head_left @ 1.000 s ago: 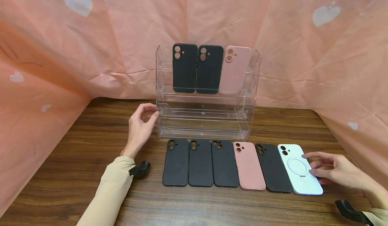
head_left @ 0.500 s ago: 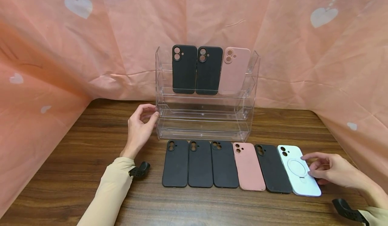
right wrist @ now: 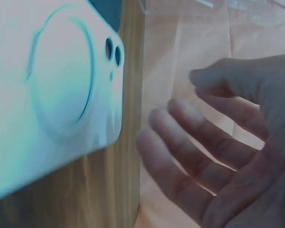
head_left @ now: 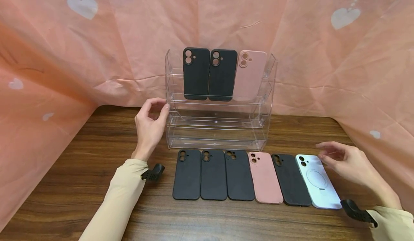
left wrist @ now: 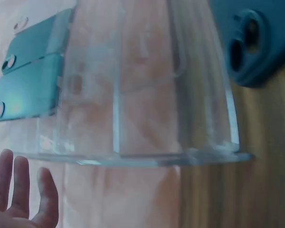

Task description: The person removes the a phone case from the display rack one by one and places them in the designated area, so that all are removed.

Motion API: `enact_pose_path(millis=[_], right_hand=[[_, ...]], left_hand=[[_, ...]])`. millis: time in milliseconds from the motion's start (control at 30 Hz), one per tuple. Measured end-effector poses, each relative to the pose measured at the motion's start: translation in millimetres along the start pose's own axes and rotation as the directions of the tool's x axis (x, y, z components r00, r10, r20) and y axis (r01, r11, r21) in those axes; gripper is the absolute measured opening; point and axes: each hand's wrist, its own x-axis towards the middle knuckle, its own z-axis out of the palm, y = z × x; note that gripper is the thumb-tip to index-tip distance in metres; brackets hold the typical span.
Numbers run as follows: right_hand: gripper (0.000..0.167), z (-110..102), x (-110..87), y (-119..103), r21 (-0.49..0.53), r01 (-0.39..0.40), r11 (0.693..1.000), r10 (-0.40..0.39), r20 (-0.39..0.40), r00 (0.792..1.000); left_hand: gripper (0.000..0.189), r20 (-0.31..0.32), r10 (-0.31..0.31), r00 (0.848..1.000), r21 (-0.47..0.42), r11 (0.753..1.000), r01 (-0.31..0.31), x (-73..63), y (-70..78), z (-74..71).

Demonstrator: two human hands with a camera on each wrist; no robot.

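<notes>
My left hand is beside the left wall of a clear acrylic tiered display rack, fingers loosely bent and holding nothing. In the left wrist view, its spread fingers lie just outside the rack's edge. My right hand, relaxed and empty, hovers by the upper right of a white phone case with a ring on its back. The right wrist view has the fingers apart from that case. On the rack's top tier stand two black phone cases and a pink phone case.
In front of the rack, a row of phone cases lies flat on the wooden table: several black cases, one pink case, and the white one at the right end. Pink cloth hangs behind and along both sides.
My right hand has let go of the white phone case and risen up and back from it. My left hand has slid upward along the rack's left side. The cases stay in place.
</notes>
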Motion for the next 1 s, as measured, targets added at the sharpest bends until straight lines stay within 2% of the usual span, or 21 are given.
enact_pose_path(millis=[167,333,533,667,900,1000], right_hand=[[0.028,6.4,14.7,-16.5,0.018,0.058,0.998,-0.056,-0.124,0.991],[0.033,15.6,29.4,-34.1,0.074,0.072,0.995,-0.056,-0.195,0.979],[0.035,27.3,44.3,-54.1,0.123,0.073,0.99,-0.042,-0.236,0.971],[0.036,34.6,52.6,-64.4,0.138,0.118,0.983,-0.079,-0.256,0.963],[0.035,47.8,64.9,-78.9,0.197,0.15,0.969,-0.091,-0.281,0.955],[0.036,52.0,68.9,-83.1,0.199,0.155,0.968,-0.091,-0.296,0.951]], left_hand=[[0.017,-0.001,0.05,0.999,-0.054,0.997,-0.05,15.1,14.2,6.9],[0.022,0.036,0.05,0.998,-0.075,0.996,-0.047,33.5,29.2,11.5],[0.028,0.088,0.025,0.996,-0.001,1.0,-0.025,52.4,42.2,14.6],[0.031,0.111,0.0,0.994,0.082,0.997,-0.009,60.6,46.2,19.3],[0.035,0.145,-0.07,0.987,0.155,0.987,0.047,67.2,46.2,28.7],[0.035,0.161,-0.073,0.984,0.165,0.985,0.046,68.2,44.8,31.4]])
